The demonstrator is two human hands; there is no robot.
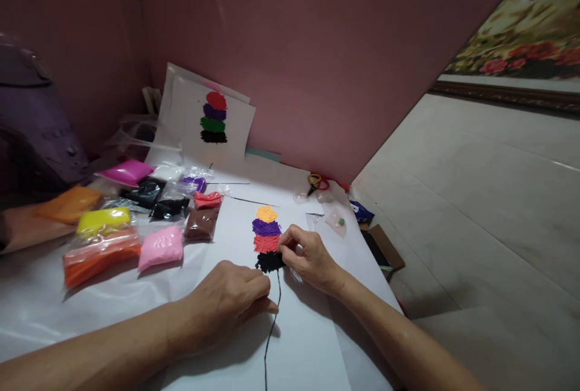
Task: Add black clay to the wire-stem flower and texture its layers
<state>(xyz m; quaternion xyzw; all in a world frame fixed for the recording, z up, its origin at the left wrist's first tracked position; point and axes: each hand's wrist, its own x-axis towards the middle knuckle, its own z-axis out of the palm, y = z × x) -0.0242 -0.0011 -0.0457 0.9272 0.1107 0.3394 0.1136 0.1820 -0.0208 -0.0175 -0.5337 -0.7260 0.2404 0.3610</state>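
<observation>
On the white paper, four bands of clay make a stack: yellow-orange, purple, coral and black. My right hand pinches at the right edge of the coral and black bands; its fingertips hide whatever they hold. Below the stack, my left hand is curled, thumb tip beside a thin black strand that runs from the black clay down the paper. Whether the left fingers grip anything is hidden.
Bagged clay in several colours, including a pink bag, lies at left. Another person's arm reaches beside an orange bag. A similar picture leans at the back; scissors lie back right.
</observation>
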